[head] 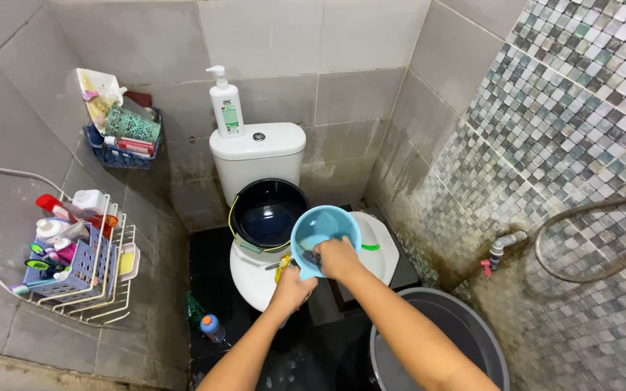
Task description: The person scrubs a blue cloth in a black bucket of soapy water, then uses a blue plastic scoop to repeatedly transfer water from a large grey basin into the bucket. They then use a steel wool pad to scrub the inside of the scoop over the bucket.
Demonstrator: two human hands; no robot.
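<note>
A light blue plastic water dipper (320,233) is tilted over the white toilet (255,279). My left hand (293,287) grips it from below, near its handle, with something yellow beside the fingers. My right hand (337,258) rests inside the dipper's rim, pressing a dark scrubbing pad against the inner wall. A black bucket (267,212) with dark water stands on the toilet seat just behind the dipper.
A white pump bottle (227,106) stands on the cistern (258,156). A blue wall basket (121,137) and a white wire rack (88,250) hold toiletries on the left wall. A large grey tub (443,347) sits bottom right; a hose and tap (505,242) are on the mosaic wall.
</note>
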